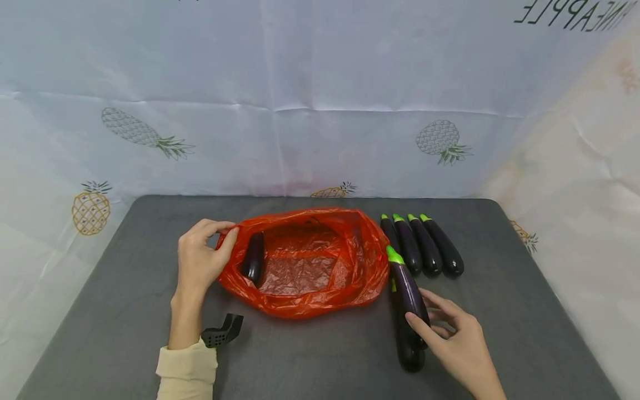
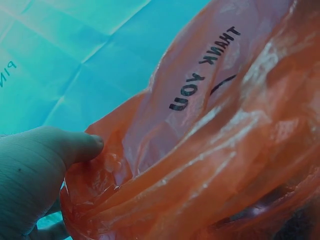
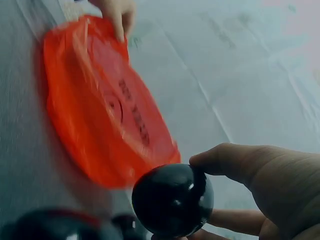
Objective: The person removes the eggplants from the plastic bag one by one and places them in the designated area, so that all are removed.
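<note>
A red plastic bag [image 1: 300,305] lies on the table with its mouth spread wide. My left hand [image 1: 201,255] pinches the bag's left rim between thumb and fingers; the left wrist view shows the thumb over the crumpled plastic. Inside the bag, against its left side, is one eggplant [image 1: 254,258]. To the right of the bag my right hand [image 1: 457,339] grips another eggplant [image 1: 407,289] near its round lower end, the green stem pointing at the bag's right rim. Below it in the head view, a further eggplant [image 1: 411,355] lies partly hidden.
Several eggplants [image 1: 440,241] lie side by side behind the held one, stems away from me. The dark grey table [image 1: 310,361] ends at a white cloth backdrop [image 1: 320,150] with pineapple prints. A black strap [image 1: 222,331] is on my left wrist.
</note>
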{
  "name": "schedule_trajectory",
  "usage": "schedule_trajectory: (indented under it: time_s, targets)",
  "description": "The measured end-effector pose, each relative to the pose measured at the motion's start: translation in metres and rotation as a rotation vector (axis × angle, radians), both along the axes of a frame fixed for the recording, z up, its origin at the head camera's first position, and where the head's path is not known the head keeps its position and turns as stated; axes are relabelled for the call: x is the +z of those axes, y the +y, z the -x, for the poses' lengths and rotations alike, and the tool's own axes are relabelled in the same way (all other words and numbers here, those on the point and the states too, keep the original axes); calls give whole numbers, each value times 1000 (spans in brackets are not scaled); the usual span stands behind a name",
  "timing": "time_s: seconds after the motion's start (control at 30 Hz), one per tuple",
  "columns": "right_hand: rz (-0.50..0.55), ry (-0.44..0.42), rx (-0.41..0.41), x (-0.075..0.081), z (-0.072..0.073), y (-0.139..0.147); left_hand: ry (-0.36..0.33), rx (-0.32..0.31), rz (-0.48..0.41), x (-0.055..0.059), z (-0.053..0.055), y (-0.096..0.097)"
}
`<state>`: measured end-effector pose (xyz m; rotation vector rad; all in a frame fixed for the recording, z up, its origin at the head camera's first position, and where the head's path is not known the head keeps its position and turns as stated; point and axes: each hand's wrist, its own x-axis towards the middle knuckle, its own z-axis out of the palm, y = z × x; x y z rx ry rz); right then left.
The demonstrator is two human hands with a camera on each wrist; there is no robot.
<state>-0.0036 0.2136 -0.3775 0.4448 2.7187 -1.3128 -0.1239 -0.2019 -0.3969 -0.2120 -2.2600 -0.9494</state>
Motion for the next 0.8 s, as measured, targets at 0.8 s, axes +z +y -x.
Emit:
schedule_trajectory:
  time_s: [0.8]
  targets:
    - [-85, -164, -165, -28, -16, 30, -17, 10, 12, -2, 1, 2]
